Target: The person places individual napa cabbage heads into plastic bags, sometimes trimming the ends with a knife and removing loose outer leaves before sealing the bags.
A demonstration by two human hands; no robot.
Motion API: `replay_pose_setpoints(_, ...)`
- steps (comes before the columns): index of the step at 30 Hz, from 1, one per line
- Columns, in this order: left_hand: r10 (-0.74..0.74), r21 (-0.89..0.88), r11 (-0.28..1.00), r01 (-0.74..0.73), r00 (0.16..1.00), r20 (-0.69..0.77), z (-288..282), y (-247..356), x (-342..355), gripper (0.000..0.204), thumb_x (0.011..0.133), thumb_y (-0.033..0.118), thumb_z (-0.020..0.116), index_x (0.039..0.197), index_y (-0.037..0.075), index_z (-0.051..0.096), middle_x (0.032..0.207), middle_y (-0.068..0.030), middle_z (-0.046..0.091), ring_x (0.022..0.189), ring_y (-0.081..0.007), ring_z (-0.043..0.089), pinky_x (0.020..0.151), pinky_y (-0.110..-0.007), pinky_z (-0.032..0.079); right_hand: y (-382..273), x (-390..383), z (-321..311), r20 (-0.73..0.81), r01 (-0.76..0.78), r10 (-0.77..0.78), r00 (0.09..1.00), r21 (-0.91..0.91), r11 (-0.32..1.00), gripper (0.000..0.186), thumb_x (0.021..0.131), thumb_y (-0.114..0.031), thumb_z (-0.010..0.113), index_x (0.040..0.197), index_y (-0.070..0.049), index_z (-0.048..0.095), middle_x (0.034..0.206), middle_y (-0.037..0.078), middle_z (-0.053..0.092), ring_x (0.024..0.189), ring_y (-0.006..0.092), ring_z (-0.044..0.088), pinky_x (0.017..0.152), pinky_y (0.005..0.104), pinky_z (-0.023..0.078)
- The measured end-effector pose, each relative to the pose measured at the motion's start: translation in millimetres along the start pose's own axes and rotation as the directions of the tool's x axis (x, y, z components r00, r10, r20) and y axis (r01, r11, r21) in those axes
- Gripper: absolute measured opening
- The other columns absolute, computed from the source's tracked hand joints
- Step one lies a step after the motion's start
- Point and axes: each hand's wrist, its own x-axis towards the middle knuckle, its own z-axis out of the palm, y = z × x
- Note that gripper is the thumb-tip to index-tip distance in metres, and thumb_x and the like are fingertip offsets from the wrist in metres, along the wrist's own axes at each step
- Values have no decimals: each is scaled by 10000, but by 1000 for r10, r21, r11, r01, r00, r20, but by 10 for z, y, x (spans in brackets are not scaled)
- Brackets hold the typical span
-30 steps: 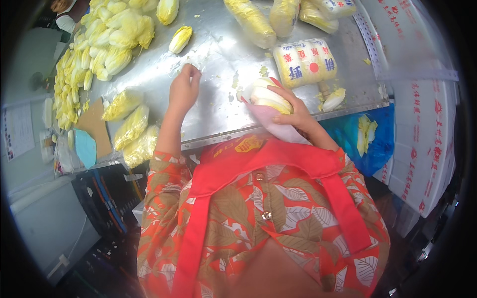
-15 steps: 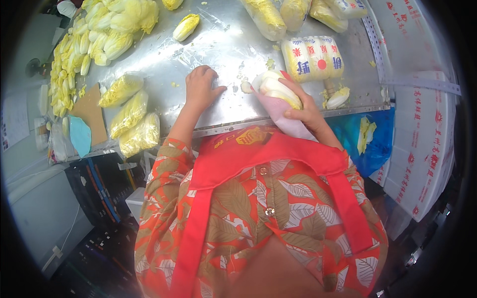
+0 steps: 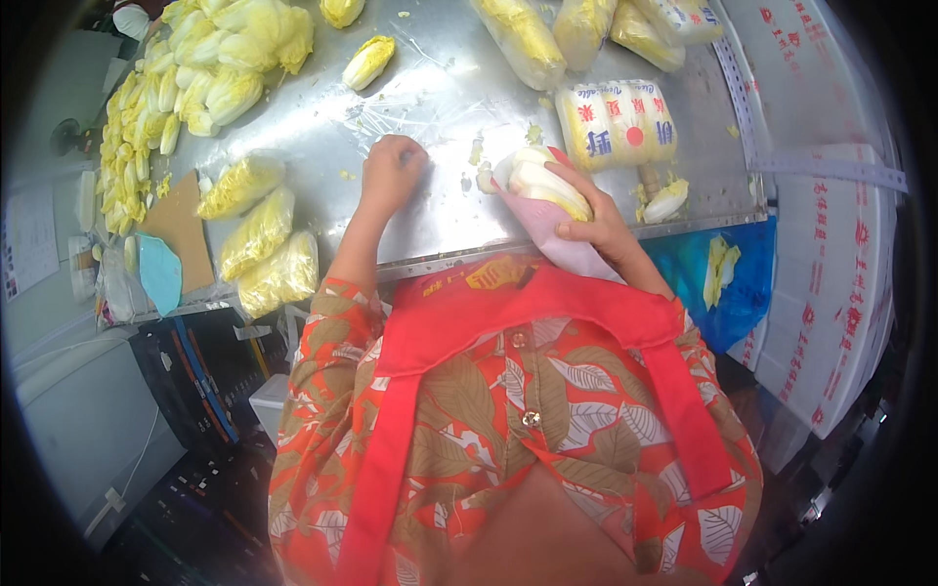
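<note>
My right hand (image 3: 596, 210) is wrapped round a small napa cabbage (image 3: 549, 186), whose white stem end points to the left. A pink sheet (image 3: 547, 227), perhaps cloth or paper, hangs under the cabbage. Something red shows beside the right fingers, too covered to name. My left hand (image 3: 394, 171) rests on the metal table (image 3: 430, 220) with its fingers curled in. Whatever lies inside them, if anything, is hidden. Clear wrinkled film (image 3: 376, 122) lies just beyond that hand. A bagged cabbage pack (image 3: 618, 122) with printed wrapping sits beyond my right hand.
Loose cabbages (image 3: 220, 54) are heaped at the far left. Several bagged cabbages (image 3: 256, 232) lie at the left edge, near brown cardboard (image 3: 184, 230). More packs (image 3: 518, 39) lie at the back. A blue bag (image 3: 689, 278) and white boxes (image 3: 816, 293) stand right.
My left hand's fingers have curled in from a flatter, spread pose on the table. My right hand keeps the cabbage, turned slightly.
</note>
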Motion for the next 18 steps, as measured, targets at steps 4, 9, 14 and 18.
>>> replay_pose_setpoints(4, -179, -558, 821, 122, 983, -48, -489, 179, 174, 110, 913, 194, 526, 912, 89, 558, 999, -138, 661, 909, -263, 623, 814, -343, 468, 25, 28, -11, 8, 2, -2, 1000, -4, 1000, 819, 576, -273, 742, 1326, -63, 488, 1322, 134, 424, 1218, 244, 433, 1022, 311, 322)
replay_pose_setpoints(9, -252, -892, 443, 88, 967, -30, -1365, 424, 167, 138, 963, 217, 472, 928, 95, 524, 1115, -201, 617, 1043, -296, 602, 830, -364, 500, -20, 70, 11, 42, -37, 36, 998, 35, 999, 814, 569, -239, 728, 1327, -63, 488, 1291, 124, 460, 1192, 228, 461, 1015, 299, 334)
replay_pose_setpoints(14, -162, -958, 285, -27, 984, -75, -1697, 483, 15, 179, 959, 257, 483, 990, 90, 537, 1207, -245, 550, 1085, -368, 572, 828, -394, 508, 6, 117, 7, 48, -53, 52, 998, 22, 998, 873, 533, -308, 721, 1334, -60, 480, 1301, 127, 465, 1193, 237, 462, 1020, 306, 333)
replay_pose_setpoints(18, -125, -953, 190, -235, 957, -261, -1717, 509, -72, 306, 975, 273, 436, 1152, 38, 523, 1278, -222, 504, 1153, -368, 517, 909, -451, 472, -85, 140, 16, 89, -61, 60, 994, 5, 998, 876, 540, -299, 718, 1346, -65, 467, 1282, 133, 487, 1177, 238, 478, 1013, 306, 342)
